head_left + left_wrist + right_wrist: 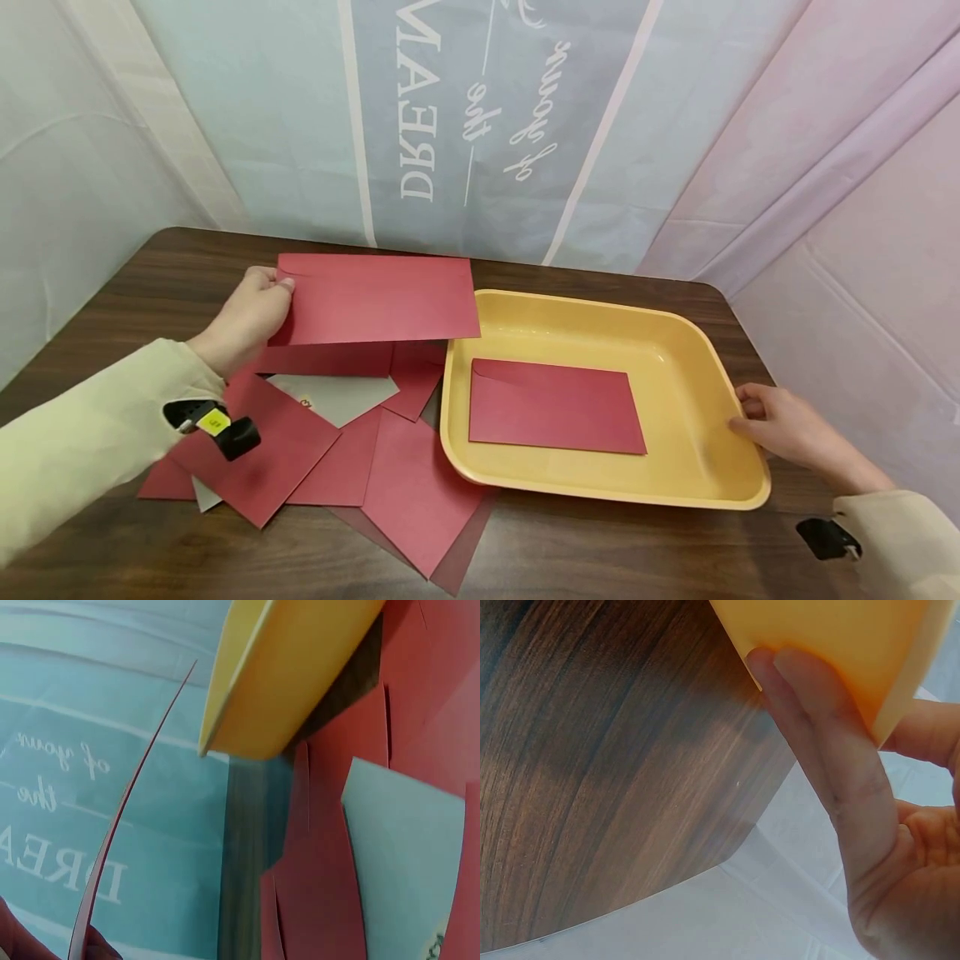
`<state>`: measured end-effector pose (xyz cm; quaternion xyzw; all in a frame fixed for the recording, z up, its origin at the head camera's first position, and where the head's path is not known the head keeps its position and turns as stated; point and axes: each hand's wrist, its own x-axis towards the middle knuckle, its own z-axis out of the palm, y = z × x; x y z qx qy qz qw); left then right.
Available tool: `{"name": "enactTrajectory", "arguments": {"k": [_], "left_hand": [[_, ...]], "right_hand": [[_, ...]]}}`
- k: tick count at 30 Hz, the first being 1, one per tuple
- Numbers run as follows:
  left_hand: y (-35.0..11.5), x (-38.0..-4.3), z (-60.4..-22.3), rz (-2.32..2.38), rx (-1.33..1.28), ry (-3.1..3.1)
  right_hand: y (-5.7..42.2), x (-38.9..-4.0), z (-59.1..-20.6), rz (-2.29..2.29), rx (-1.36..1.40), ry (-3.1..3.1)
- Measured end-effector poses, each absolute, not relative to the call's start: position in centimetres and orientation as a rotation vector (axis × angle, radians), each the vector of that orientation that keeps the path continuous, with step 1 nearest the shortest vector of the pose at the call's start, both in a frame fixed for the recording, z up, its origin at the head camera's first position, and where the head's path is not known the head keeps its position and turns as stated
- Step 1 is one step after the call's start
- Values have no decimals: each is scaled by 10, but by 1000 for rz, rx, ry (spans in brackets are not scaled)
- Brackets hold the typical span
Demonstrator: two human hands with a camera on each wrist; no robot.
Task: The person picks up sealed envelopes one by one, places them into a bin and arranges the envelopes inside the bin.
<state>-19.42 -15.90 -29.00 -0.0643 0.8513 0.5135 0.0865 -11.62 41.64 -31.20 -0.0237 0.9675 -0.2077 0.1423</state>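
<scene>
My left hand (251, 317) pinches a red envelope (375, 298) by its left end, thumb on the near face. The envelope hangs above a spread of other envelopes, its right end overlapping the tray's left rim in the head view. In the left wrist view this envelope (124, 802) appears edge-on, as a thin line. At the right side, my right hand (783, 425) grips the rim of the yellow tray (697, 400). The right wrist view shows fingers (847, 750) against the tray's outer wall. Inside the tray lies another red envelope (555, 407), flat.
Several red envelopes (427, 492) lie overlapping on the dark wood table (585, 550), left of the tray. Among them shows a grey-white piece (337, 398) with a small gold mark. A cloth backdrop (285, 108) with white lettering hangs behind the table.
</scene>
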Motion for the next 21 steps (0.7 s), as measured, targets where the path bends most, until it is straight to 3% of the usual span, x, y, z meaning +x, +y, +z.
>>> {"name": "enactTrajectory", "arguments": {"k": [21], "left_hand": [[-116,-179,-284,1527,-14,2348]], "right_hand": [[418,-116,-314,-650,-58,2770]]}}
